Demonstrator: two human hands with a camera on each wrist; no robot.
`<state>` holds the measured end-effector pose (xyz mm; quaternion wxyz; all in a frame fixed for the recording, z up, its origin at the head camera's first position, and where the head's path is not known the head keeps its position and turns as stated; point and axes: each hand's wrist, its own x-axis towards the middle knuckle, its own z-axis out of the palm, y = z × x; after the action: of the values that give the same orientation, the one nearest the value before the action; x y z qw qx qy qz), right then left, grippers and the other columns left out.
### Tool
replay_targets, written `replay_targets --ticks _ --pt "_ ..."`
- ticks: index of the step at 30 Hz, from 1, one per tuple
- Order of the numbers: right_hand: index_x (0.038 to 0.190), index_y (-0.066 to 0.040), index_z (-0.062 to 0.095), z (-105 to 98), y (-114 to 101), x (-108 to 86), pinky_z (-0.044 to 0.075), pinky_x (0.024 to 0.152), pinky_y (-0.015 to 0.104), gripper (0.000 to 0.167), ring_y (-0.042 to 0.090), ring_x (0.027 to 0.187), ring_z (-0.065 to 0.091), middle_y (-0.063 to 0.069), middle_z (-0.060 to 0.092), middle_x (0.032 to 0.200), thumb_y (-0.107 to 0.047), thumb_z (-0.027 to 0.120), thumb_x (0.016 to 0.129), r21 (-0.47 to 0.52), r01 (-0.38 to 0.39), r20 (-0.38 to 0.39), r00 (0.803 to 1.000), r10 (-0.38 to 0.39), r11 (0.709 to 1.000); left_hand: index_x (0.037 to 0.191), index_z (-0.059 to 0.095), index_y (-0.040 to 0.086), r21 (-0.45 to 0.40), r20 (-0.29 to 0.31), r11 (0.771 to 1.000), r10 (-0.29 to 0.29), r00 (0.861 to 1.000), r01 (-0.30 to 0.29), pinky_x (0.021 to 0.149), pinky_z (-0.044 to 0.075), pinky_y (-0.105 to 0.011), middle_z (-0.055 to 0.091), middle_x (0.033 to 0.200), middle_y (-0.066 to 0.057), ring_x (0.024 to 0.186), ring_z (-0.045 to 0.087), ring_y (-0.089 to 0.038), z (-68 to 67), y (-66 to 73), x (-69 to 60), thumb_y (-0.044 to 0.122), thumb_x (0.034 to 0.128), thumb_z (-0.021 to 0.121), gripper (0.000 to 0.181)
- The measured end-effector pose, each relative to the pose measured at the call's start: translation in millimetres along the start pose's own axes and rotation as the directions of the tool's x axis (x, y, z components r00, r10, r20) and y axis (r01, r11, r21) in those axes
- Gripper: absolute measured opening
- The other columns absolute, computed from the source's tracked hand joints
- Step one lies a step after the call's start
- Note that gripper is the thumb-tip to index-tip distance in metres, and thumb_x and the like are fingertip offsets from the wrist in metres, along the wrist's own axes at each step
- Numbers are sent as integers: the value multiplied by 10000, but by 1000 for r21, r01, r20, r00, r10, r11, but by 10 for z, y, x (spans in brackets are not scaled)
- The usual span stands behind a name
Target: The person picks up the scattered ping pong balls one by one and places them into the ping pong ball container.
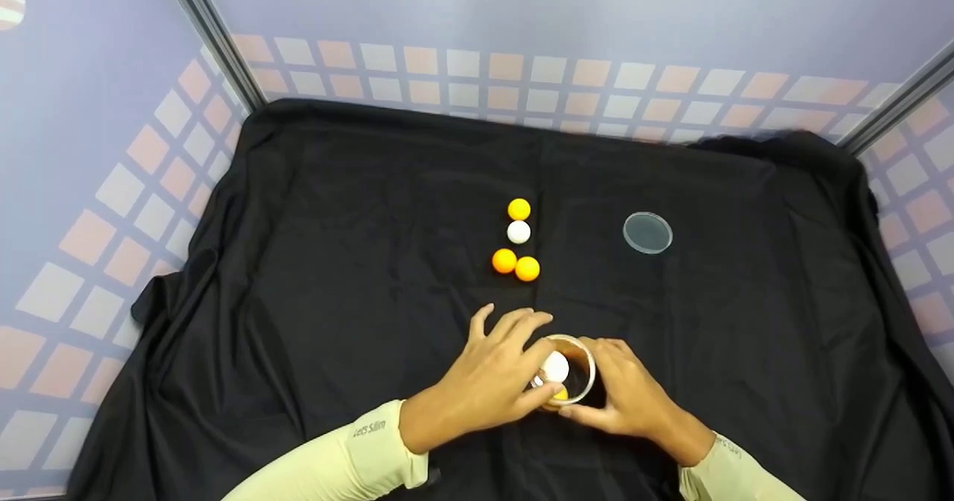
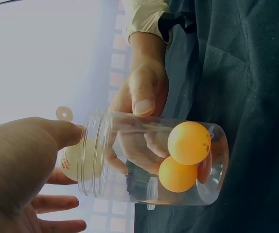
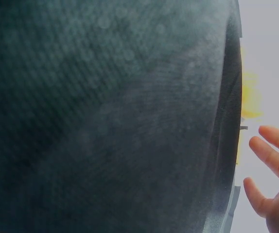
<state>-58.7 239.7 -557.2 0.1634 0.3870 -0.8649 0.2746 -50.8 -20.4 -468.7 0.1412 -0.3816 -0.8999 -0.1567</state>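
Note:
A clear jar (image 2: 134, 162) stands upright near the front of the cloth, with two orange balls (image 2: 189, 143) inside at its bottom. My right hand (image 1: 633, 389) grips the jar's side, thumb in front and fingers behind. At the jar's mouth, my left hand (image 1: 492, 374) pinches a white ball (image 1: 554, 367) between thumb and index finger, the other fingers spread. Partly inside the rim, that white ball (image 2: 76, 160) shows printed lettering in the left wrist view. In the right wrist view only some fingers (image 3: 275, 160) appear at the edge; the jar is not visible there.
Beyond the hands lie a white ball (image 1: 519, 232) and three orange or yellow balls (image 1: 504, 261), in a short column. A clear round lid (image 1: 648, 233) lies to their right. Black cloth (image 1: 358, 210) covers the table, with panel walls (image 1: 447, 9) around it.

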Motion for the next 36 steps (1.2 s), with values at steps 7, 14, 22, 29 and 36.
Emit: replay_targets --ticks 7,14,22,29,36 --pt "1386 -72 559 -5 -9 -3 492 946 437 878 169 1092 659 9 666 1268 -589 828 730 0 -4 1 1000 4 1000 1171 658 210 28 -14 1000 0 1000 0 1024 401 -670 562 1426 -62 1323 529 -264 2 4 -7 509 879 721 423" --pt "1385 -70 557 -3 -15 -7 495 941 447 868 183 1100 662 16 671 1267 -576 830 735 -5 -11 3 1000 11 1000 1154 658 207 19 -8 1000 -9 1000 9 1029 393 -672 562 1427 -60 1329 525 -264 6 1 -21 511 878 724 416" --pt "1387 -60 555 -1 -19 -10 499 932 443 879 177 1075 660 17 675 1244 -571 839 730 -13 -4 0 1000 4 1000 1138 656 208 17 -2 1000 -11 1000 11 1037 385 -673 555 1432 -61 1336 517 -264 3 -1 -30 516 886 713 402" --pt "1377 -50 558 -2 -18 -5 504 925 451 875 165 1051 660 20 681 1217 -577 832 734 -15 -2 1 1000 2 1000 1131 654 210 13 -4 1000 -8 1000 8 1031 388 -674 557 1431 -60 1336 517 -263 9 1 -29 513 896 703 387" --pt "1379 -60 560 -6 -36 1 491 945 430 880 161 1075 656 7 675 1234 -586 832 729 -10 -11 3 1000 11 1000 1151 648 200 27 -36 1000 3 999 -2 1015 405 -664 571 1415 -63 1317 532 -260 26 2 -33 526 886 715 425"
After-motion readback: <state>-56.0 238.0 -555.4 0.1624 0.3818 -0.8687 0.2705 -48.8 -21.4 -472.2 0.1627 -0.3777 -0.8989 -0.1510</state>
